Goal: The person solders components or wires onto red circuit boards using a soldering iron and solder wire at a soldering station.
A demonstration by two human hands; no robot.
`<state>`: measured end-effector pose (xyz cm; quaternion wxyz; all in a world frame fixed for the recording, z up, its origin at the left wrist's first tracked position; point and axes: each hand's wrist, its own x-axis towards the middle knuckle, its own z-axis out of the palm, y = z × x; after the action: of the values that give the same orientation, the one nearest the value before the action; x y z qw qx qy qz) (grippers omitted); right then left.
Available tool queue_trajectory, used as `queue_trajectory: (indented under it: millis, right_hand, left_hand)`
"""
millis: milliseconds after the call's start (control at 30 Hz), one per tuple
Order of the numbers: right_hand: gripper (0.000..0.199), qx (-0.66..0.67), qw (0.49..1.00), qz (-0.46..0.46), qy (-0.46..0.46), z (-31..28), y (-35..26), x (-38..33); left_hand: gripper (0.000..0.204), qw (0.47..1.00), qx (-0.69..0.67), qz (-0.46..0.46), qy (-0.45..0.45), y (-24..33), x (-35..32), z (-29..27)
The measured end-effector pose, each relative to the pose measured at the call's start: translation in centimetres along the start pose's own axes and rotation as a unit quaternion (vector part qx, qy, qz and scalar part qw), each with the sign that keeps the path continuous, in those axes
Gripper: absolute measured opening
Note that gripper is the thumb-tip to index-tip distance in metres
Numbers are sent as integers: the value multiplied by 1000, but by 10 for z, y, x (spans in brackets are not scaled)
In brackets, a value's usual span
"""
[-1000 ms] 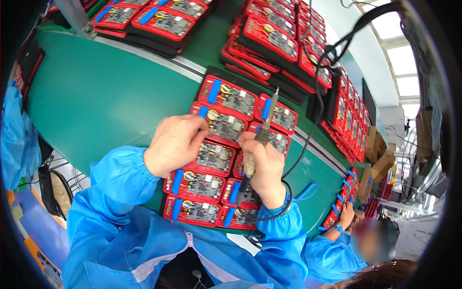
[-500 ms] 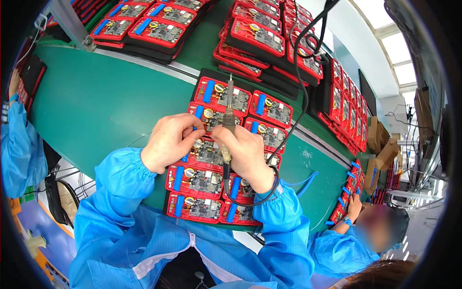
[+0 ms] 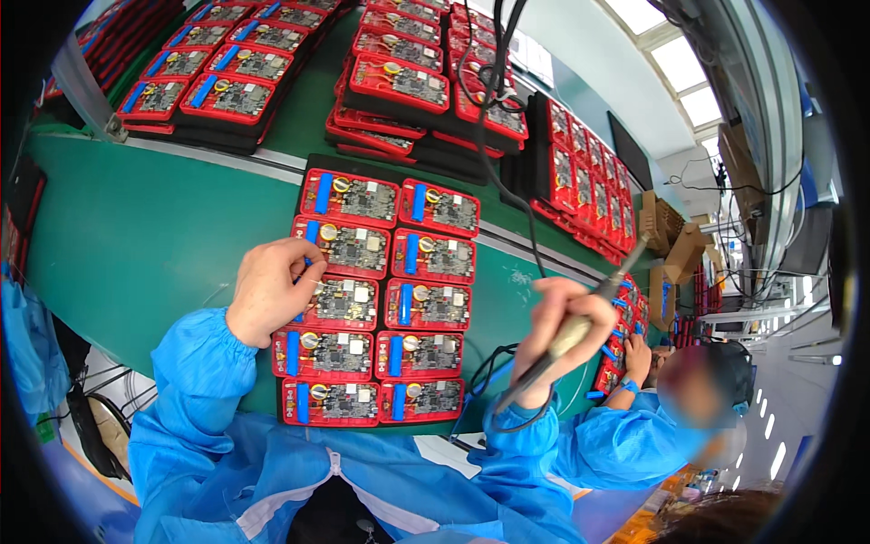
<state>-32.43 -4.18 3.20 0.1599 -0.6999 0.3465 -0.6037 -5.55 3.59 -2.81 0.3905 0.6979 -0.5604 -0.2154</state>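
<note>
Pretty busy bench around the edges, ngl.
Green tabletop (image 3: 154, 213) with a pale metal rail (image 3: 213, 158) running across it, and past that some chunky piles of red-cased boards: a left pile (image 3: 231, 95), a middle pile (image 3: 399, 82) and a right pile (image 3: 584, 186), with a dark flat panel (image 3: 630, 159) behind the right one. There's a metal post (image 3: 82, 91) top left, bright windows (image 3: 678, 68) up top right, and open cardboard boxes (image 3: 684, 257) below them. Co-worker in a blue smock (image 3: 621, 442) and dark cap (image 3: 732, 374) sits off to the right, plus another blue sleeve (image 3: 32, 344) at the far left edge. White light strips (image 3: 777, 461) glow lower right.
</note>
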Motion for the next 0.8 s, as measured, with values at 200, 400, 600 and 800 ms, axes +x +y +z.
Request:
queue_trajectory:
  millis: [200, 400, 600, 800]
  right_hand:
    - [23, -22, 988, 120, 91, -27, 13, 31]
    - [80, 205, 962, 169, 64, -26, -9, 39]
    - [56, 280, 942, 175, -55, 9, -10, 10]
    - [24, 228, 896, 242, -295, 42, -13, -19]
  left_hand:
    - [10, 999, 28, -29, 17, 4, -3, 1]
    - [10, 998, 7, 26, 61, -1, 1, 11]
    - [8, 998, 8, -23, 60, 3, -2, 10]
    - [8, 996, 24, -1, 81, 1, -1, 15]
